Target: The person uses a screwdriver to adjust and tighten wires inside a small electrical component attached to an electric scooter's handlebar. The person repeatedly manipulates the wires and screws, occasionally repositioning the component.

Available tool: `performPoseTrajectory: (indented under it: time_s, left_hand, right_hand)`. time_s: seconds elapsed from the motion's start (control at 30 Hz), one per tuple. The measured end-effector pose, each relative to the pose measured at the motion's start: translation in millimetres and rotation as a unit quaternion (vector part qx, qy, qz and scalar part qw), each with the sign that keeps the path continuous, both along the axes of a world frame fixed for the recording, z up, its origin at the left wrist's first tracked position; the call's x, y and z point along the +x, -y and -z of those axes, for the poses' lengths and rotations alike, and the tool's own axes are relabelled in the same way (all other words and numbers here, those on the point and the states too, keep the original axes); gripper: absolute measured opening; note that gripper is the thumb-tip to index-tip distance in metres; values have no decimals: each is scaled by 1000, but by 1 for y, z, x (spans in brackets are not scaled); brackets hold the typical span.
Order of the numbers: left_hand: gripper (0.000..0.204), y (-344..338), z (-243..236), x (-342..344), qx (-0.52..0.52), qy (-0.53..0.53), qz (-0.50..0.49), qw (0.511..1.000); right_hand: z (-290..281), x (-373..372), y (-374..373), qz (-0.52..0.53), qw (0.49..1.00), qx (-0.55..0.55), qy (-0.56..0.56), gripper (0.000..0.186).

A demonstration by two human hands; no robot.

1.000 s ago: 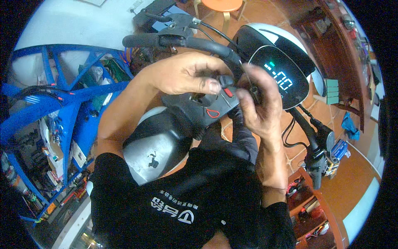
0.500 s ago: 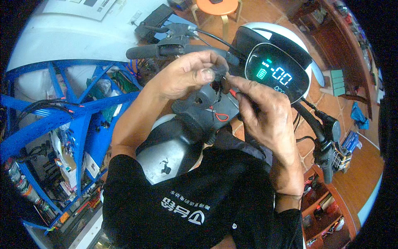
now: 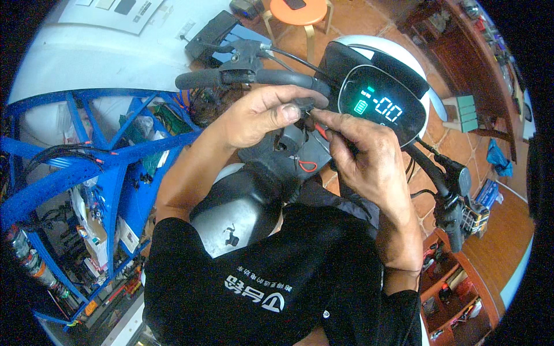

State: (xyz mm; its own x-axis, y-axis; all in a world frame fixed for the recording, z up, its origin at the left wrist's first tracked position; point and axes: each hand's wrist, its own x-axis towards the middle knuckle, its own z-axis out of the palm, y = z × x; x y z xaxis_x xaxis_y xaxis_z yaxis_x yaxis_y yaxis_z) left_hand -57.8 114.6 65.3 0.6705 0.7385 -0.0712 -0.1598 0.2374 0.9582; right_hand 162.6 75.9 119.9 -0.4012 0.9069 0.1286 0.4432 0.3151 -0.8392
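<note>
My left hand [image 3: 262, 112] pinches a small dark part [image 3: 303, 104] between thumb and fingers, just below the black handlebar grip [image 3: 199, 79]. Closed beside it, my right hand [image 3: 366, 144] grips a slim tool with a red section [image 3: 320, 127]; its tip meets the dark part. The tool's exact kind is hidden by my fingers. Both hands are above the dark front body of an electric scooter [image 3: 262, 154]. Right of them glows the scooter's lit display [image 3: 378, 104]. A red wire loop [image 3: 307, 166] hangs below my hands.
Blue metal shelving [image 3: 115, 155] with cables and parts stands at the left. The other handlebar end [image 3: 453, 202] reaches right. An orange stool [image 3: 297, 12] is at the far side, a green-topped stool [image 3: 468, 113] farther right, and a wooden cabinet [image 3: 456, 282] at lower right.
Both hands have shifted slightly downward, still together at the dark part. More of the tool's red section shows now. The view has moved a little.
</note>
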Motion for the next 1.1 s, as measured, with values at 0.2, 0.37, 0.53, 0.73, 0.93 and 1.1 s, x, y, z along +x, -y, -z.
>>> performPoseTrajectory:
  time_s: [0.2,0.37,0.53,0.73,0.93,1.1]
  left_hand:
    - [63,10,-4,7,-81,16,-75,994]
    - [61,11,-9,8,-47,-45,-75,995]
    - [61,10,-8,8,-10,-52,-66,996]
    - [61,11,-7,8,-32,-32,-74,996]
    - [60,13,-5,10,-46,-19,-82,995]
    - [58,16,-9,11,-26,-53,-69,996]
  right_hand:
    - [0,1,-1,-4,998,-60,-22,28]
    - [6,2,0,10,995,-76,-61,28]
    - [9,3,1,10,993,-95,-76,27]
    - [6,3,3,17,992,-95,-83,27]
    - [7,3,-1,13,995,-61,-82,26]
    - [-2,10,-5,-32,999,-44,6,27]
